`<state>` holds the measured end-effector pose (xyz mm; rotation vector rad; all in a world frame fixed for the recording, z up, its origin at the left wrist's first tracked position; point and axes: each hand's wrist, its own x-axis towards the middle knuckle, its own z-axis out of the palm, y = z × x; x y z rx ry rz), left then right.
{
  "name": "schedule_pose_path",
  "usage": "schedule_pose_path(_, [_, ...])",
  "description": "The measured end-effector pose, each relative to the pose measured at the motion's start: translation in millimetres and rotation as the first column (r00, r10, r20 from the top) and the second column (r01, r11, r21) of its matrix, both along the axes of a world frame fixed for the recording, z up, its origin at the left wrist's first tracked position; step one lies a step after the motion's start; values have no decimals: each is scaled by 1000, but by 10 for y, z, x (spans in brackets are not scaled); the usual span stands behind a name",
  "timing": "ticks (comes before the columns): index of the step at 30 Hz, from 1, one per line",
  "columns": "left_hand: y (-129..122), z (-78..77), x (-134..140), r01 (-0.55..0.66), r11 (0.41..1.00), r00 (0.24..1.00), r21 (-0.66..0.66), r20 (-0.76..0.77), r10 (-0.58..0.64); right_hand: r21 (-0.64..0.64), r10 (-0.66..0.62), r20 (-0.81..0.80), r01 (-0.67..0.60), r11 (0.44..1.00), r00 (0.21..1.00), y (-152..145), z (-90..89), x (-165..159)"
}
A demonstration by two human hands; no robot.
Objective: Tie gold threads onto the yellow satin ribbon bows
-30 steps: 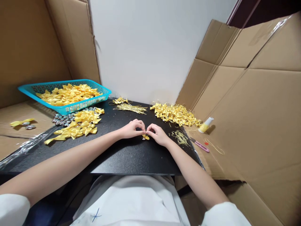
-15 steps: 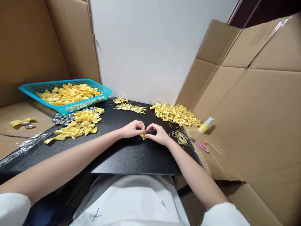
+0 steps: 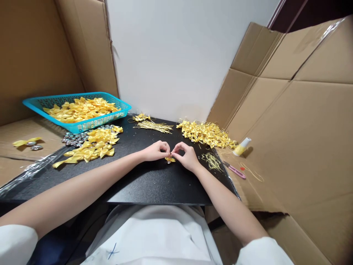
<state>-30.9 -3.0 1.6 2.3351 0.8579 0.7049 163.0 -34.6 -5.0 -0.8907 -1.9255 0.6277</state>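
Over the middle of the black tabletop, a small yellow ribbon bow with a silvery bead beneath it hangs below my fingertips. My left hand is closed in a pinch at the bow's upper left side. Facing it, my right hand pinches thumb and forefinger together just above the bow's right side. Whatever thin piece lies between the right fingertips is too small to make out. Behind my hands lies a bundle of cut gold cords.
A turquoise basket of yellow bows stands back left. Before it lie loose bows and silvery beads. On the right are a heap of corded bows, tangled thread, a pink-handled tool and a thread spool. Cardboard walls flank the table.
My right thumb has risen slightly off the bow's side, and more of the bow's right loop shows. My left hand keeps its pinch, nearly still.
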Motion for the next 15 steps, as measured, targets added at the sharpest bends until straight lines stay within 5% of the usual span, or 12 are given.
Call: schedule_pose_path(15, [91, 9, 10, -78, 993, 997, -84, 21, 80, -21, -2, -33, 1, 1000, 999, -9, 10, -3])
